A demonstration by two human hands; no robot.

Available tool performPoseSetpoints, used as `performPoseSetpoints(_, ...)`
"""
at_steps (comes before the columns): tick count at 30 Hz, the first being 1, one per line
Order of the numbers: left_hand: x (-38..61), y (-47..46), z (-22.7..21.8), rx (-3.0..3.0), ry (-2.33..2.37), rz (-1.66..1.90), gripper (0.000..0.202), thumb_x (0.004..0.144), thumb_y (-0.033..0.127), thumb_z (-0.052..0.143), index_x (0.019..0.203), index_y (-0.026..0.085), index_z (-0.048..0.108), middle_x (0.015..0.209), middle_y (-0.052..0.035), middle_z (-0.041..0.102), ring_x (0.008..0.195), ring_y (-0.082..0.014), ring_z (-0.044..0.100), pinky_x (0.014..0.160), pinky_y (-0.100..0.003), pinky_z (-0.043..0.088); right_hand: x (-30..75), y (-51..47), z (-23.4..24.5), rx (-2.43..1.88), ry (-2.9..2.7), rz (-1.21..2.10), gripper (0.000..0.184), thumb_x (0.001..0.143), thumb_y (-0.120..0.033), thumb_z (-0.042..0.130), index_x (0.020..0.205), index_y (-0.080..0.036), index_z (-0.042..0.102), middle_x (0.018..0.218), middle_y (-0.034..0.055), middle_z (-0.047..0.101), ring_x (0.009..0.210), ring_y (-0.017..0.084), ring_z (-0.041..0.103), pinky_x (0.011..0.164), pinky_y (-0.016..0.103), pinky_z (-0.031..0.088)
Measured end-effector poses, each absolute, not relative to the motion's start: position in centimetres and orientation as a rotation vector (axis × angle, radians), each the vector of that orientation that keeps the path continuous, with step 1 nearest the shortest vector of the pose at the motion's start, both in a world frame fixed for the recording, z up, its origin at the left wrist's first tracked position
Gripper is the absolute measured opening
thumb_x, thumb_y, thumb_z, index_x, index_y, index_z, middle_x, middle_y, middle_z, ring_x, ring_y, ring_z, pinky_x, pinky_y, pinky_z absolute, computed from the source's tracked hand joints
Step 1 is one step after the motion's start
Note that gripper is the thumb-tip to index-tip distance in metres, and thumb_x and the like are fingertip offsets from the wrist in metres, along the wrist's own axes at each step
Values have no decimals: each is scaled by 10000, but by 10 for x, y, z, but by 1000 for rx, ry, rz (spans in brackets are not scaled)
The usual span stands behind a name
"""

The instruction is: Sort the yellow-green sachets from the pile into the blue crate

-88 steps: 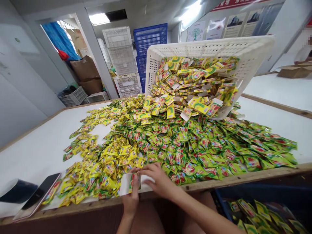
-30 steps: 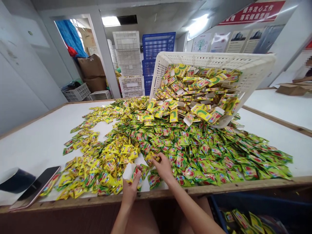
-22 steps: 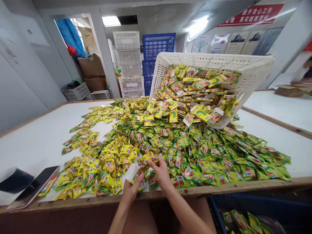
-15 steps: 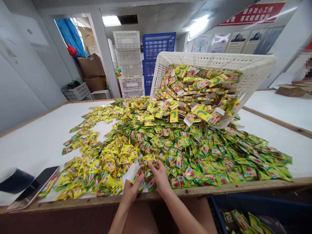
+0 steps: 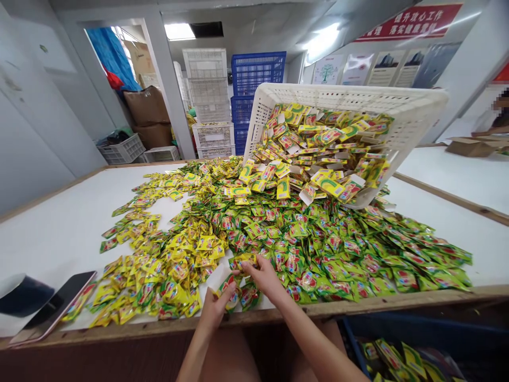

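My left hand (image 5: pixel 217 305) is closed on a small carton (image 5: pixel 220 279) with its white flap raised, near the table's front edge. Close beside it, my right hand (image 5: pixel 264 280) pinches a yellow-green sachet (image 5: pixel 242 260) between thumb and fingers. The sachet is level with the carton's upper end; whether they touch I cannot tell. Yellow sachets (image 5: pixel 175 265) are heaped to the left of my hands, green sachets (image 5: pixel 326 249) to the right. Behind the heap, a white plastic basket (image 5: pixel 358 95) lies tipped towards me, spilling many small yellow cartons (image 5: pixel 328 183) onto the sachets.
A phone (image 5: pixel 55 305) and a dark cup (image 5: pixel 24 294) stand at the front left. Below the wooden table edge (image 5: pixel 397 301), a blue bin (image 5: pixel 429 331) holds several packets. Stacked white crates (image 5: pixel 209 101) and blue crates (image 5: pixel 258 74) rise behind the table.
My right hand has shifted slightly right and up with the sachet in its fingers. My left hand and the carton have hardly moved.
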State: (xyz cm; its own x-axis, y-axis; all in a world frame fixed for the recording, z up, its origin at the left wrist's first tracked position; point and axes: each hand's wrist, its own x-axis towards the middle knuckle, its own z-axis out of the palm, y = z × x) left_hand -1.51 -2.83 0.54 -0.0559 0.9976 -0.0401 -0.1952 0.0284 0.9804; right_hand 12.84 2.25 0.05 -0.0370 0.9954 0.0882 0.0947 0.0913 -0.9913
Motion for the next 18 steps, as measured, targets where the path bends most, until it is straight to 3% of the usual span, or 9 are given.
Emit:
performPoseSetpoints(3,-15,-25,5,959,1091,1280,411,604,370,711,938,134,667,977,-104,689,932,-269,616,815,-351,478,135,24,11,-1143,-1345,1112,233,713,-384,600,749,-157,561,656,-1,577,615,143,533,545,228,409)
performPoseSetpoints(8,-9,-14,3,946,1041,1222,344,597,349,701,861,131,662,718,-61,696,677,-214,642,667,-313,490,149,24,52,-1037,-1430,1105,192,746,-284,561,909,-183,567,761,6,617,692,153,560,608,238,432)
performPoseSetpoints(12,1,-7,6,1046,953,1104,274,616,349,680,774,129,637,544,-12,614,474,-154,557,523,-274,449,153,28,76,-1054,-1879,846,128,725,-182,572,849,-200,593,745,-6,612,679,143,539,618,226,396)
performPoseSetpoints(18,6,-8,7,1082,931,1089,248,641,342,674,756,129,617,534,-7,607,471,-149,551,560,-282,451,138,35,80,-1131,-2373,398,106,717,-83,553,774,-171,539,825,26,543,775,149,504,662,229,347)
